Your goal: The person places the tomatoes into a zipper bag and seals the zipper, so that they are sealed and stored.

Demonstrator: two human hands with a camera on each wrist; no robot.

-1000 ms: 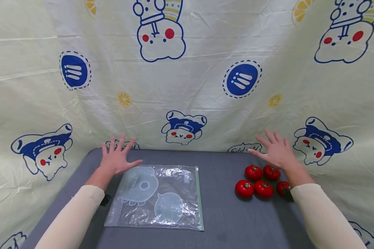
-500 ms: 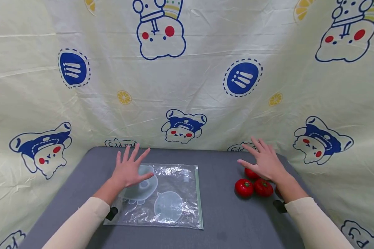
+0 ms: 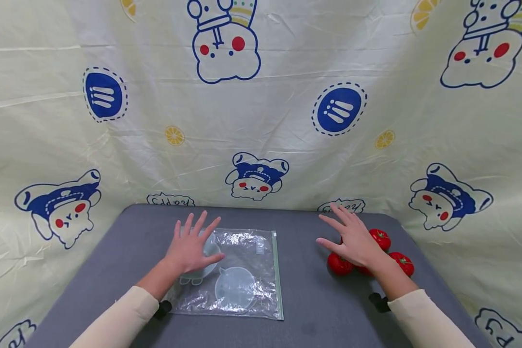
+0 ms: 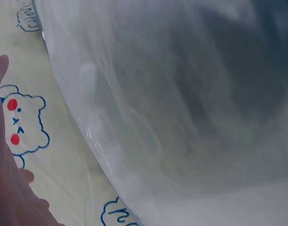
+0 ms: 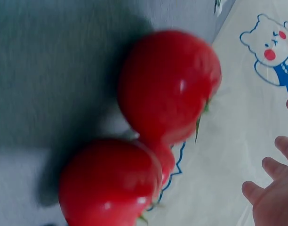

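My left hand (image 3: 190, 250), fingers spread, hovers over the left part of a clear zip bag (image 3: 261, 270) that lies flat with a pale green seal strip on its right edge. A frosted cow-like shape and a round frosted shape (image 3: 235, 289) show on the bag; the hand hides part of the former. On the right, my other hand (image 3: 352, 239) is spread above a cluster of red tomatoes (image 3: 340, 264), covering some of them. In the right wrist view the tomatoes (image 5: 170, 87) loom close, with the fingertips at the right edge. Neither hand holds anything.
A grey table top (image 3: 300, 309) carries the bag and the tomatoes. Behind it hangs a cream curtain (image 3: 278, 121) with cartoon bear prints. Dark wrist devices (image 3: 378, 302) sit below both wrists. Bare table lies between the bag and the tomatoes.
Both hands have moved inward and nearer to me. The left has come further over the bag, the right across the tomatoes to their left side. The bag and tomatoes stay in place.
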